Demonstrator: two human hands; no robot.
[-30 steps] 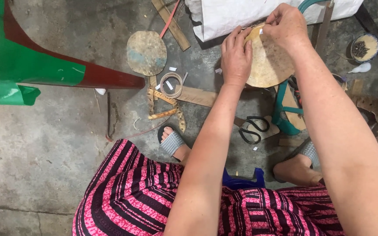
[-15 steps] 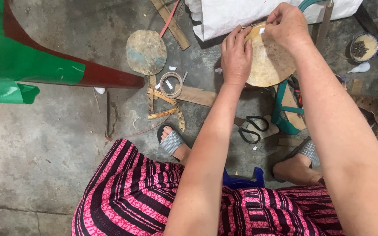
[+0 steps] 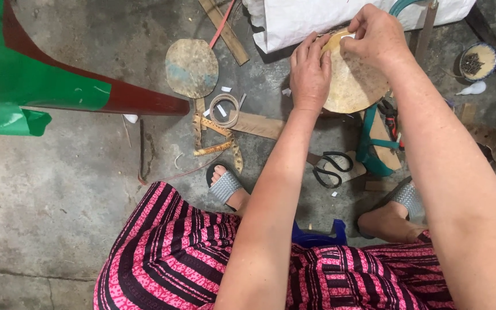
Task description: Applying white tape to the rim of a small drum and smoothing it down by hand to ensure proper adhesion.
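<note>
disc (image 3: 354, 86): upper edge was covered by both hands
white sack (image 3: 317, 20): top was cut off
bowl (image 3: 477, 62): contents were too small to tell

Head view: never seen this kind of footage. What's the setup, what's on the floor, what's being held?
No machine here: one camera worn on a person's head looks down over their lap in a pink and black striped skirt to a concrete floor. The left hand and right hand together hold a round tan disc by its upper edge. On the floor lie a second, greyer disc, a coil of strip, black scissors, wood slats and a small bowl. A white sack sits behind.
</note>
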